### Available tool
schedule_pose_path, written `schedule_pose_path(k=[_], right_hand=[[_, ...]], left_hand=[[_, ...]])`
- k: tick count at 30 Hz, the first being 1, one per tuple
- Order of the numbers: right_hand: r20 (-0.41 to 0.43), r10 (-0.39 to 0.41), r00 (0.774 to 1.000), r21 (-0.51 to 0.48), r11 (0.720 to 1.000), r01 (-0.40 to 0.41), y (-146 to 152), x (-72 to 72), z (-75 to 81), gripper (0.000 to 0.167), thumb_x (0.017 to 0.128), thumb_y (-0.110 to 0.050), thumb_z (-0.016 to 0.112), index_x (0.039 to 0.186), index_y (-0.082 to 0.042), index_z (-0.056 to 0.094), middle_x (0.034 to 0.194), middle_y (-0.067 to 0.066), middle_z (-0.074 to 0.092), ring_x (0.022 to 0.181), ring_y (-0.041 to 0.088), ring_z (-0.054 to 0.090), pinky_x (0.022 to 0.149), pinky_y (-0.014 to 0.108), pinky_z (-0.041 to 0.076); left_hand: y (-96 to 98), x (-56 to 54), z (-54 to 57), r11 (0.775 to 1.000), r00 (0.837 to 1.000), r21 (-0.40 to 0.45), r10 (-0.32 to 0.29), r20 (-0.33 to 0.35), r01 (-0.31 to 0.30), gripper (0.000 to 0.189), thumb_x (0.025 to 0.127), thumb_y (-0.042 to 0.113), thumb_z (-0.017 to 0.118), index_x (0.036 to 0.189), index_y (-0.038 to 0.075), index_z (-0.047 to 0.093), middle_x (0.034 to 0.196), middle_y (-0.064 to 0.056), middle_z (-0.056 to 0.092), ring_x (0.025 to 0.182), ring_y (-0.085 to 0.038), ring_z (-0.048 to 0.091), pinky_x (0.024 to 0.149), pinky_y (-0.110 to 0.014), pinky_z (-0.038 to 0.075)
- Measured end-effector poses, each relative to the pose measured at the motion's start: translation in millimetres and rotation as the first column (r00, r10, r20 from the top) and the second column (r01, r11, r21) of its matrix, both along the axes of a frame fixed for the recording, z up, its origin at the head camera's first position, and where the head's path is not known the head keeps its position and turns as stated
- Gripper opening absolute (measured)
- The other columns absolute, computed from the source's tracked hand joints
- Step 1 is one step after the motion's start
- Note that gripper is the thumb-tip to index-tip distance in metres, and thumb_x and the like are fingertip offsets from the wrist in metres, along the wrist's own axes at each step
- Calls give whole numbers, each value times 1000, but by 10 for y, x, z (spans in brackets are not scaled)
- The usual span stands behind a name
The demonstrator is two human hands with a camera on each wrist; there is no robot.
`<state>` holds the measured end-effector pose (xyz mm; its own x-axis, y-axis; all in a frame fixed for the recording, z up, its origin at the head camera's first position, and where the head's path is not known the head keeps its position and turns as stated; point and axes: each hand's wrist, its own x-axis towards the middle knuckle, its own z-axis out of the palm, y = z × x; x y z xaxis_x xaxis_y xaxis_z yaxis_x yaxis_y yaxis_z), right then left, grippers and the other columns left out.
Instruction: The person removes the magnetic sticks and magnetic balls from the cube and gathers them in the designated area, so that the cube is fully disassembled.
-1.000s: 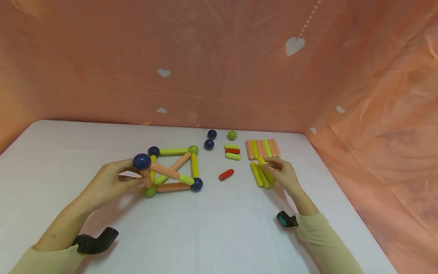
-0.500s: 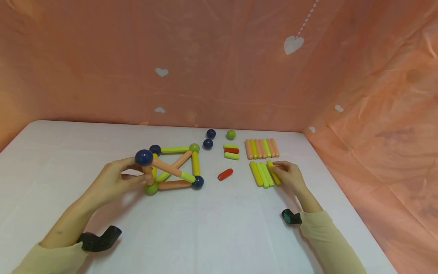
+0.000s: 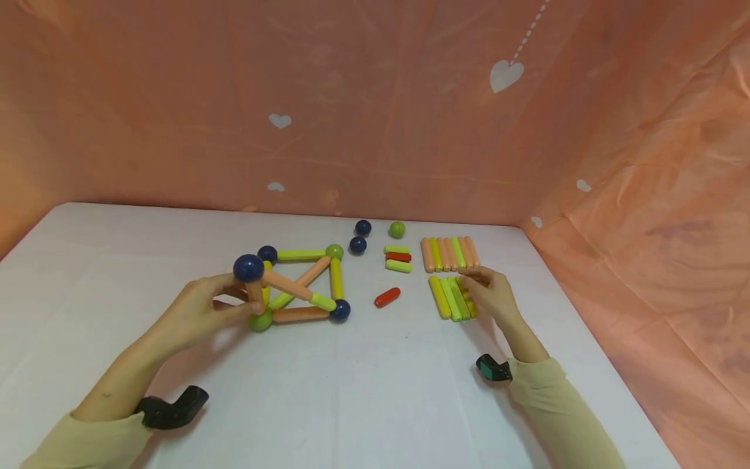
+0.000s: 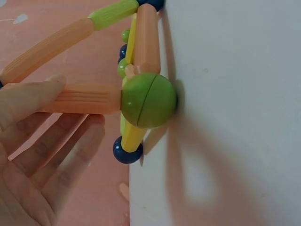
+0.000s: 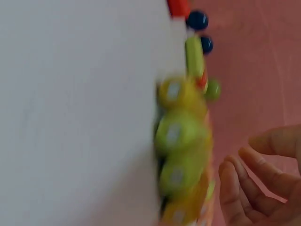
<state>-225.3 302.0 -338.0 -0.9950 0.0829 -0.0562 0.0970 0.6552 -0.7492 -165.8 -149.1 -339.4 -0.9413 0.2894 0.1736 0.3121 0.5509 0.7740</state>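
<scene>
My left hand (image 3: pixel 196 312) pinches an upright orange magnetic building stick (image 4: pixel 94 99) between thumb and fingers. The stick's foot meets a green ball (image 4: pixel 148 100); its top meets a blue ball (image 3: pixel 249 268). From that blue ball a two-part orange and lime rod (image 3: pixel 287 284) slopes to another blue ball (image 3: pixel 340 310). On the table lies a four-sided frame of sticks, including a lime stick (image 3: pixel 301 255), with a diagonal across it. My right hand (image 3: pixel 492 294) hovers by a row of yellow and lime sticks (image 3: pixel 450 298); its fingers are relaxed with nothing between them in the right wrist view.
Behind that row lies a second row of orange, yellow and lime sticks (image 3: pixel 448 254). Short lime and red rods (image 3: pixel 398 258) lie nearer the middle, with a loose red rod (image 3: pixel 387 298) in front. Blue balls (image 3: pixel 358 245) and a green ball (image 3: pixel 397 229) stand at the back.
My right hand has set a yellow stick at the right end of the near row, let go of it and lifted slightly. My left hand stays on the upright stick.
</scene>
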Motion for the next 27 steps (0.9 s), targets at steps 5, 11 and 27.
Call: schedule_pose_path(k=[5, 11, 27], right_hand=[[-55, 122, 991, -62, 990, -125, -355, -14, 30, 33, 96, -18, 57, 121, 2, 61, 116, 21, 63, 96, 23, 61, 75, 19, 51], [-109, 257, 960, -116, 956, -269, -813, -6, 36, 29, 94, -15, 59, 117, 3, 64, 111, 19, 66, 96, 22, 61, 77, 22, 50], [-159, 538, 828, -109, 824, -556, -1447, 93, -102, 26, 89, -11, 64, 113, 1, 66, 105, 15, 69, 92, 20, 64, 82, 28, 52]], left_hand=[[-10, 31, 13, 1000, 1000, 15, 10, -14, -10, 22, 86, 21, 72, 100, 7, 64, 103, -11, 68, 100, -27, 63, 77, -30, 57], [28, 61, 103, 995, 991, 77, 72, -115, -64, 35, 87, 24, 71, 118, 11, 61, 103, -6, 68, 94, 5, 58, 79, -10, 49], [126, 70, 187, 986, 978, 138, 112, -176, -88, 39, 89, 22, 70, 126, 16, 59, 106, -7, 67, 93, 8, 54, 78, -6, 47]])
